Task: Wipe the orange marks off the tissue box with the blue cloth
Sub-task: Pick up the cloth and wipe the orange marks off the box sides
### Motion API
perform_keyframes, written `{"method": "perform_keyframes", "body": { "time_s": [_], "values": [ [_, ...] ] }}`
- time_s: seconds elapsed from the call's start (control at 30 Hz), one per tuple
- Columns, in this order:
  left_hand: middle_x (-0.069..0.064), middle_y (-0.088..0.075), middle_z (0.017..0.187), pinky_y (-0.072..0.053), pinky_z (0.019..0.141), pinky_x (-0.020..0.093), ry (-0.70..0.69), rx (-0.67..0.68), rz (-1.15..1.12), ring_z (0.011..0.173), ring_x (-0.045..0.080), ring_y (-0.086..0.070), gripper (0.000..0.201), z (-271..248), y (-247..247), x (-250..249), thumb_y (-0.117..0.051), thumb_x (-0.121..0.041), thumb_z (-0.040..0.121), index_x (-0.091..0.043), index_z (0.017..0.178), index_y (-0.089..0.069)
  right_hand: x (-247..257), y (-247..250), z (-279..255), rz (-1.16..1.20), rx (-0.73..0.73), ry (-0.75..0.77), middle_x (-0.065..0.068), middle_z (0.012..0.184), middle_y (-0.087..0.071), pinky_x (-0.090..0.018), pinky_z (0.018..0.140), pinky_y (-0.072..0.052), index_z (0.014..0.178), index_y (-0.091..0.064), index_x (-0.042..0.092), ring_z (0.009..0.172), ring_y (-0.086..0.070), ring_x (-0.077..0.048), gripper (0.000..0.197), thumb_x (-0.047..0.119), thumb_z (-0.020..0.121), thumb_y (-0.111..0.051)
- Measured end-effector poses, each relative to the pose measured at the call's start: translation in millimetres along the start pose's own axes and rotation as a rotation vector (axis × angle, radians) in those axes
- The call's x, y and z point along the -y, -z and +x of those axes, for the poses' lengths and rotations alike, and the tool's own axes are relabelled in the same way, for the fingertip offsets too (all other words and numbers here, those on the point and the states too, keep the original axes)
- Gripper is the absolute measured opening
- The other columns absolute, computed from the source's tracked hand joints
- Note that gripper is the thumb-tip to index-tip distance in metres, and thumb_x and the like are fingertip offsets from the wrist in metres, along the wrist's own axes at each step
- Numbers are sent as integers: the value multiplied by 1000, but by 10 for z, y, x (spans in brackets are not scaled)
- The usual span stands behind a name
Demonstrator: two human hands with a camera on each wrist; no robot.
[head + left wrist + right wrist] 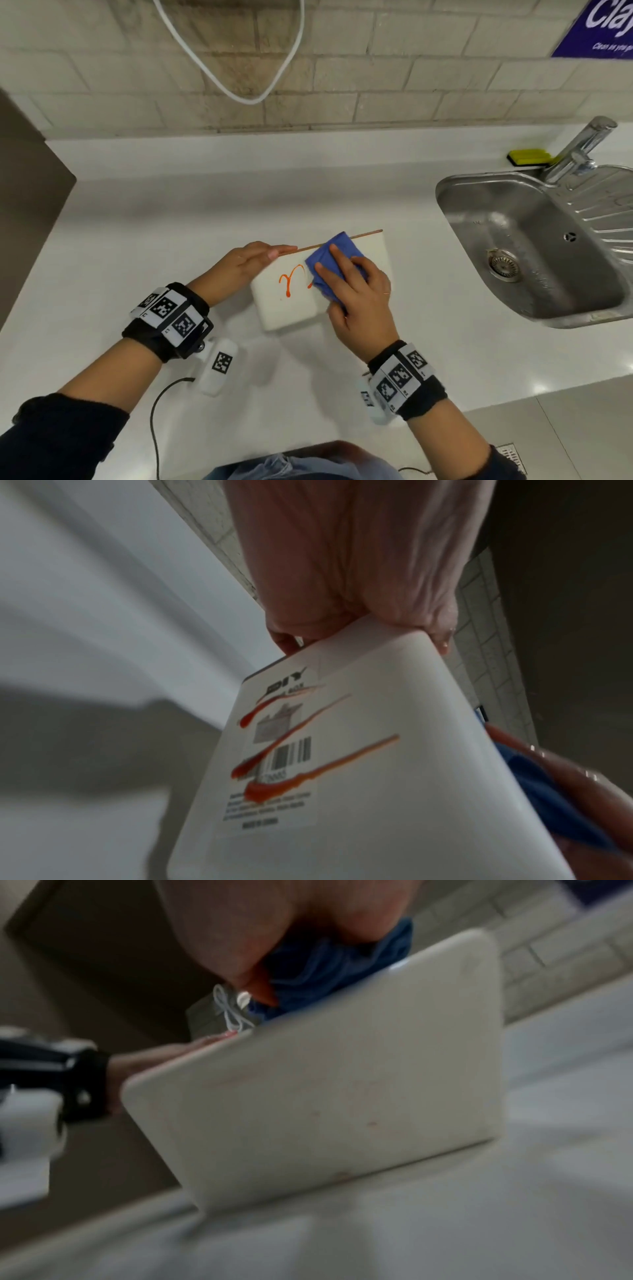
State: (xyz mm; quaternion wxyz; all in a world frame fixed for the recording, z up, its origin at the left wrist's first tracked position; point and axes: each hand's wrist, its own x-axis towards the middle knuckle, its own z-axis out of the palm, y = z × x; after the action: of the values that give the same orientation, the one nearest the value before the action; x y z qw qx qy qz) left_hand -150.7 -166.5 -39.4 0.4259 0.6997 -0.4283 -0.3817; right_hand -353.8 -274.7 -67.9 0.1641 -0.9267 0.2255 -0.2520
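Note:
A white tissue box (291, 313) lies on the white counter with an orange squiggle (291, 277) on its upper face. My left hand (253, 260) grips its far left edge. My right hand (359, 294) holds a bunched blue cloth (329, 255) and presses it on the upper face, right of the squiggle. In the left wrist view the left hand (359, 574) clasps the box (377, 750), whose labelled face carries three orange streaks (274, 788); the cloth (548, 799) shows at right. The right wrist view shows the cloth (325, 969) under the right hand (257, 934) atop the box (342, 1083).
A steel sink (534, 246) with a tap (579, 150) sits at the right, a yellow sponge (529, 157) behind it. A white cable (239, 89) hangs on the tiled wall. A small white device (217, 366) with a cord lies near my left wrist.

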Motion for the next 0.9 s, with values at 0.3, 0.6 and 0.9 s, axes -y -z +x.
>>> {"method": "perform_keyframes", "body": {
  "time_s": [0.3,0.6,0.9],
  "values": [
    [4,-58,114,-37,79,0,4,-10,-24,98,-8,-54,29,-33,-45,-7,-39,-35,94,-50,105,-61,-59,-4,121,402,-88,-215,11,142,-26,-48,116,-10,133,-27,38,138,-11,-10,55,21,81,-29],
    [3,-59,117,-39,75,-1,16,-22,-28,99,-10,-54,27,-28,-37,-18,-39,-35,94,-49,104,-59,-258,104,50,207,28,-102,-4,141,-37,-49,110,-24,128,-39,18,130,-20,-18,53,0,79,-50],
    [8,-57,120,-39,75,-2,-7,-47,-45,88,-17,-54,28,-25,-89,-19,-38,-33,95,-51,101,-59,200,-91,57,207,85,-32,-4,145,-34,-43,113,-12,118,-49,26,137,-19,-25,36,42,87,-45]
  ]
}}
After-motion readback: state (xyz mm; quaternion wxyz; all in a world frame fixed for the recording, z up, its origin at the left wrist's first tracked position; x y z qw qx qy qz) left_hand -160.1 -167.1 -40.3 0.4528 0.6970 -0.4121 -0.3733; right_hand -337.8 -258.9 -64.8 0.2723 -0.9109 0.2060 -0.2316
